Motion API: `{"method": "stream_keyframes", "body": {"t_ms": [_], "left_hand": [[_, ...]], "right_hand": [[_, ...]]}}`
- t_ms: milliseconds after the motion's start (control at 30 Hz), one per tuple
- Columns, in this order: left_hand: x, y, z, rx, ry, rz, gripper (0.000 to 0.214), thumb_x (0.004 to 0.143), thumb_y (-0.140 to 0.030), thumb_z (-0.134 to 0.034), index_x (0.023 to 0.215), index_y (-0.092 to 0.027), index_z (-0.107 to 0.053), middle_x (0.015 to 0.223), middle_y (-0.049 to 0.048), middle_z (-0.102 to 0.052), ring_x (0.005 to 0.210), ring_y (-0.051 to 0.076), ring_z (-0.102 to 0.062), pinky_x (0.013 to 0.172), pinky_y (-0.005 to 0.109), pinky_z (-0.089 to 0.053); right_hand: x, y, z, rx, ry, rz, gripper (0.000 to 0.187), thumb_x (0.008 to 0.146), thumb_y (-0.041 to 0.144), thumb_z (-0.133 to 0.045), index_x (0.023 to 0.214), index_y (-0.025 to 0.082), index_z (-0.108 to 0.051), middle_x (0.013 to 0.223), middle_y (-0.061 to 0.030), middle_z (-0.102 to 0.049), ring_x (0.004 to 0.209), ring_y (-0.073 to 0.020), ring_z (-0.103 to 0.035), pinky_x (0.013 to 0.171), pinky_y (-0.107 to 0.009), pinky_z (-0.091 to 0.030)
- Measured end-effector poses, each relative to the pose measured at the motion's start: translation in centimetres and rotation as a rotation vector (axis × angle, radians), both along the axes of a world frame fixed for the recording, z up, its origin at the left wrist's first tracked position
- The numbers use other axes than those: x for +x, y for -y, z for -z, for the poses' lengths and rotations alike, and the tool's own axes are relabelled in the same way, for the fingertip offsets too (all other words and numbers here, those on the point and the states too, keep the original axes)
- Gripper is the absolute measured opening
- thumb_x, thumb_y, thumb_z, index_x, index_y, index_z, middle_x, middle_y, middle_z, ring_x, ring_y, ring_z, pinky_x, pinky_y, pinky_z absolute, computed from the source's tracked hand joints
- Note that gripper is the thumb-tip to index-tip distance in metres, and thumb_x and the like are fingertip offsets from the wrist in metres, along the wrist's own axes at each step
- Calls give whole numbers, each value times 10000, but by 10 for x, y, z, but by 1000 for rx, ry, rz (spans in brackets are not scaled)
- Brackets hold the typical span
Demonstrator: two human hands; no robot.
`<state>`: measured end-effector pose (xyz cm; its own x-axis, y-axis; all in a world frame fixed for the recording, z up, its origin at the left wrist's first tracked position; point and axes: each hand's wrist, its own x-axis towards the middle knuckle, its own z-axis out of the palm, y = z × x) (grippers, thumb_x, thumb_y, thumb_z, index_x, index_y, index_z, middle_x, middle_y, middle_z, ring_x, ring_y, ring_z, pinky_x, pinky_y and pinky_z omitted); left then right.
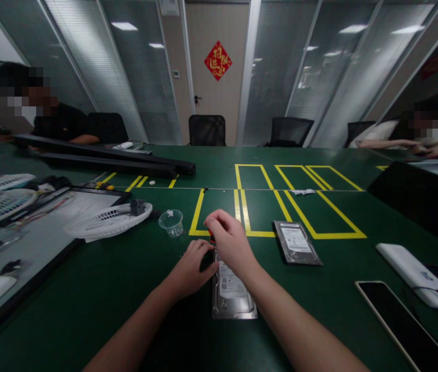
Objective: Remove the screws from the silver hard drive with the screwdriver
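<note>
A silver hard drive [230,299] with a white label lies flat on the green table in front of me. My left hand [193,268] is at its far left corner, thumb on the label side and fingers bent by the far edge, holding it. Above the far end, my right hand [229,235] is closed around a red-handled screwdriver [212,237], mostly hidden by my fingers; its tip is close to my left fingertips. A second hard drive [297,243] lies label up to the right. Left of my hands stands a small clear plastic cup [171,223].
White fan grilles [110,219] and a grey panel [48,237] lie at left, with long black bars [114,157] behind. At right are a phone [401,320], a white power strip-like device [416,274] and a black screen [420,201]. Yellow tape [335,235] marks the table; two people sit across.
</note>
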<state>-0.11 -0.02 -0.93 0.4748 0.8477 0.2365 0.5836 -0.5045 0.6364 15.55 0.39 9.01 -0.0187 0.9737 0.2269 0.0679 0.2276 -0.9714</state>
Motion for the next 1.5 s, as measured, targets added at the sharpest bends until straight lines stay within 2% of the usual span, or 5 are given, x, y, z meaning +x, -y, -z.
{"method": "stream_keyframes", "body": {"t_ms": [267, 600, 833, 1233, 1500], "left_hand": [[-1, -1, 2, 8, 5, 6, 389, 941, -270, -717, 1323, -239, -650, 1331, 112, -651, 1256, 321, -570, 1100, 538, -509], [-1, -2, 3, 7, -6, 15, 348, 954, -282, -696, 1295, -228, -651, 1318, 111, -649, 1237, 316, -571, 1091, 541, -510], [-1, -3, 5, 13, -4, 10, 384, 949, -293, -701, 1322, -232, -635, 1350, 123, -643, 1298, 338, -554, 1122, 569, -494], [0, 0, -1, -11, -17, 4, 393, 958, -282, -686, 1346, -241, -633, 1331, 112, -646, 1258, 325, -566, 1109, 554, -501], [-1, 0, 3, 15, 10, 6, 403, 943, -278, -716, 1338, -256, -638, 1344, 110, -654, 1282, 330, -573, 1109, 550, -511]], "right_hand": [[-3, 1, 0, -101, -106, 12, 118, 905, 335, -593, 859, 227, -582, 746, 23, -649, 664, -154, -544, 644, -302, -421], [0, -1, 0, -12, 10, 20, 170, 901, 313, -571, 762, 229, -621, 731, 18, -545, 729, -170, -521, 659, -304, -407], [-3, 1, 0, -101, -94, 26, 138, 890, 357, -625, 857, 233, -574, 691, 46, -556, 643, -152, -494, 610, -302, -385], [0, -2, 0, 6, 49, 23, 204, 908, 325, -570, 767, 227, -680, 805, -5, -628, 818, -189, -578, 723, -313, -431], [-4, 2, 0, -107, -94, 24, 144, 900, 364, -618, 851, 233, -581, 721, 35, -602, 658, -154, -520, 649, -301, -421]]}}
